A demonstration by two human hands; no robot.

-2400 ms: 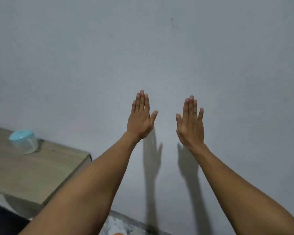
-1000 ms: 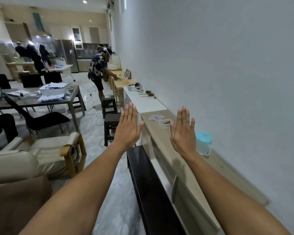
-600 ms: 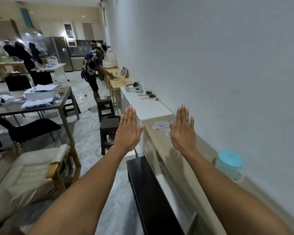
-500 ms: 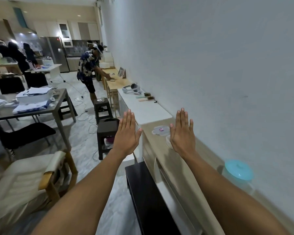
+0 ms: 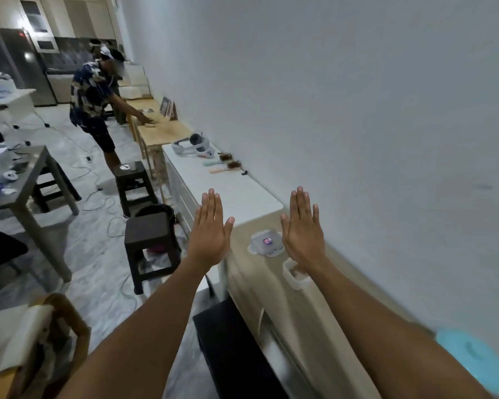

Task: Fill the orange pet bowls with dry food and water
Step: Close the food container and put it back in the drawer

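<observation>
Hands, left hand (image 5: 210, 229) and right hand (image 5: 303, 230), flat above wooden shelf (image 5: 260, 272)

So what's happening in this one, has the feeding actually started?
Not yet. The person holds the left hand and the right hand out flat and open, gripping nothing. Below them a wooden shelf along the wall carries a clear lid, a small clear container partly hidden by the right wrist, and a tub with a blue lid near the right forearm. No orange bowls are in view.
</observation>
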